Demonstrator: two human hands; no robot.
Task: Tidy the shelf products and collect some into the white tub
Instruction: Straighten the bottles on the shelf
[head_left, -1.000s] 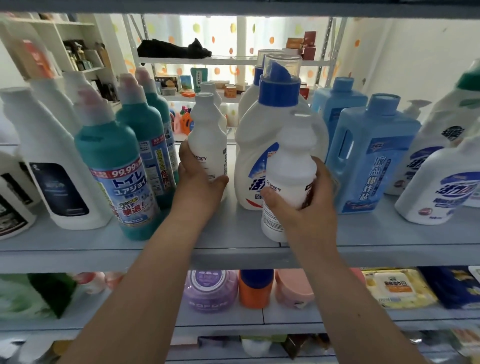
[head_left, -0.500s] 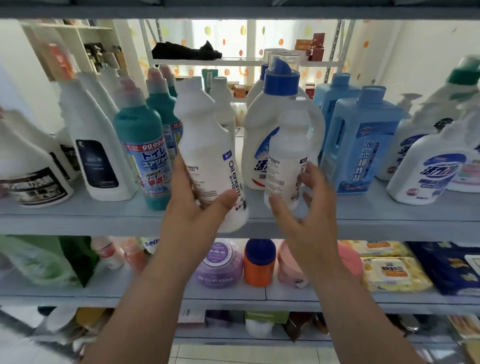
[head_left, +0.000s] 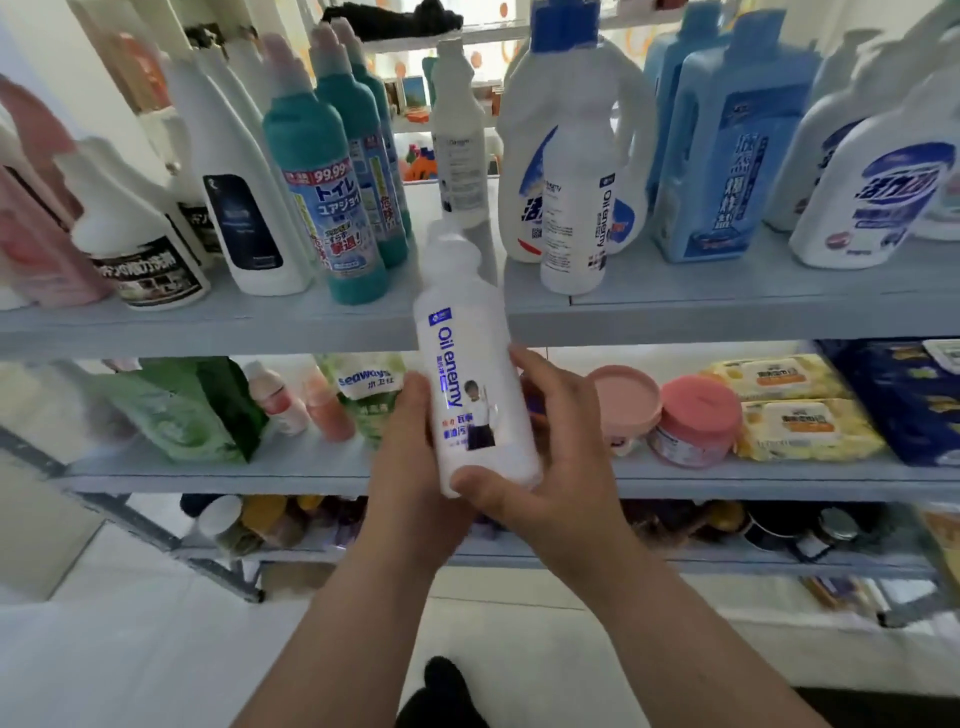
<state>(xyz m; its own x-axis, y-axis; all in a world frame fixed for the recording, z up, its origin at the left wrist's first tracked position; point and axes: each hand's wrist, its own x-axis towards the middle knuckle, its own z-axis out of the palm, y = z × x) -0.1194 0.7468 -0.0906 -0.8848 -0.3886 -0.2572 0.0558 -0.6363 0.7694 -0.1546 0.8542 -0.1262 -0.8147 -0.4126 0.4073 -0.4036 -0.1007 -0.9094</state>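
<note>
Both hands are on the white Oil enemy bottle (head_left: 480, 374) here, held out in the air in front of the shelving, its cap up at the edge of the upper shelf (head_left: 234, 325) and its base down level with the middle shelf (head_left: 727, 475). The left hand (head_left: 410, 467) curls round it from the back and left. The right hand (head_left: 566, 467) grips the other side, thumb hooked across the bottom of the front. It is a slim, opaque white bottle with rounded shoulders and a white cap, leaning a touch to the left. Blue lettering runs down the label under a small blue square, then a picture of a standing figure beside red and blue characters. A twin bottle (head_left: 574, 218) stands upright on the upper shelf, just in front of a large white detergent jug (head_left: 566, 119), with teal toilet cleaner bottles (head_left: 322, 197) off to the left
</note>
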